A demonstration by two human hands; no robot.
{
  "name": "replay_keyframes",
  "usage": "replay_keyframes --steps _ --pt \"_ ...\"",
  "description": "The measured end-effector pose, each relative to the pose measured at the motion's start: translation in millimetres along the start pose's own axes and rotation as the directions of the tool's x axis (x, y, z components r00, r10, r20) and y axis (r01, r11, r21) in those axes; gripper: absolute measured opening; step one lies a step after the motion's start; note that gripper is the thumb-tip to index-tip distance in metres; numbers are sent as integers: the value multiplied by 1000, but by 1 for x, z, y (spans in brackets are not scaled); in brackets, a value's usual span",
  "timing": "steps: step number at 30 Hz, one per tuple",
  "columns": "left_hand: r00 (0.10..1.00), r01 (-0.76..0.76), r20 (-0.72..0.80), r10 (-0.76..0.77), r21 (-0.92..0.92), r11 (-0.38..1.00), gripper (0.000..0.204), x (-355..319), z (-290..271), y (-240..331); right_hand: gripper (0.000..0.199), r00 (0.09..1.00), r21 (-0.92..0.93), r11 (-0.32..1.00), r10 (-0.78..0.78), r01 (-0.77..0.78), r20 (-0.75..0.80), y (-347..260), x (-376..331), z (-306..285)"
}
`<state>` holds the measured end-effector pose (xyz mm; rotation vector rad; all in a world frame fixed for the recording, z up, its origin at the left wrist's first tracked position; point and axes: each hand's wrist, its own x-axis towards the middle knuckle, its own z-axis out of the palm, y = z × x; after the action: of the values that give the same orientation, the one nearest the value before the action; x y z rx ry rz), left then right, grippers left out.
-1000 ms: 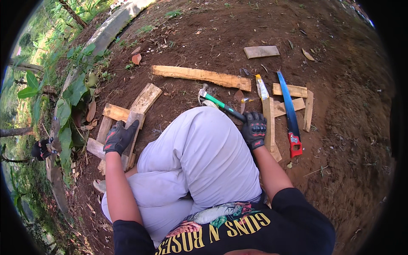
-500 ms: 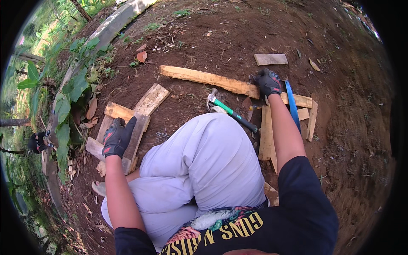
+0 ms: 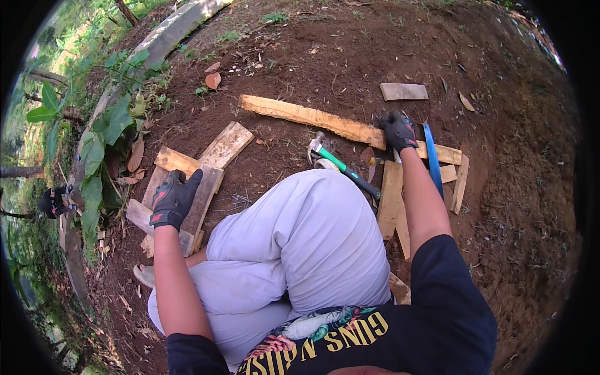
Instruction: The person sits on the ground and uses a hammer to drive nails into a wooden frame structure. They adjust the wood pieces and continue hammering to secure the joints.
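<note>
My left hand (image 3: 173, 199), in a black and red glove, is on a cluster of overlapping short wooden boards (image 3: 199, 203). Its thumb lies over one board while the other fingers bend down over the wood. My right hand (image 3: 398, 130), gloved alike, is closed beside the right end of a long rough plank (image 3: 306, 115); what it may hold is hidden. Just right of that hand a blue saw blade (image 3: 432, 159) leans across small boards (image 3: 390, 194). Between the hands, in front of my raised knee, lies a claw hammer (image 3: 340, 164) with a green and black handle.
A short grey board (image 3: 404, 92) lies on the soil beyond my right hand. Thin nails (image 3: 240, 200) are scattered by my left knee. A concrete edging (image 3: 159, 44) and leafy plants (image 3: 115, 128) border the left. Another person's dark-gloved hand (image 3: 55, 201) shows at far left.
The view has shifted slightly, so the plank, hammer and boards sit a little differently in the picture. Both hands stay at nearly the same places on the work.
</note>
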<state>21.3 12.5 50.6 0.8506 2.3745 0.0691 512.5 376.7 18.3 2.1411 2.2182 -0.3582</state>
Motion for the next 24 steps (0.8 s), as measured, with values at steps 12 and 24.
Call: replay_keyframes --steps 12,24 --pt "999 -9 45 9 5 1000 81 0 -3 -2 35 996 26 997 -78 79 -44 -9 -2 2" --pt "998 10 64 -11 15 1000 84 -2 -7 -3 34 993 194 980 61 -40 -103 -15 -5 -3"
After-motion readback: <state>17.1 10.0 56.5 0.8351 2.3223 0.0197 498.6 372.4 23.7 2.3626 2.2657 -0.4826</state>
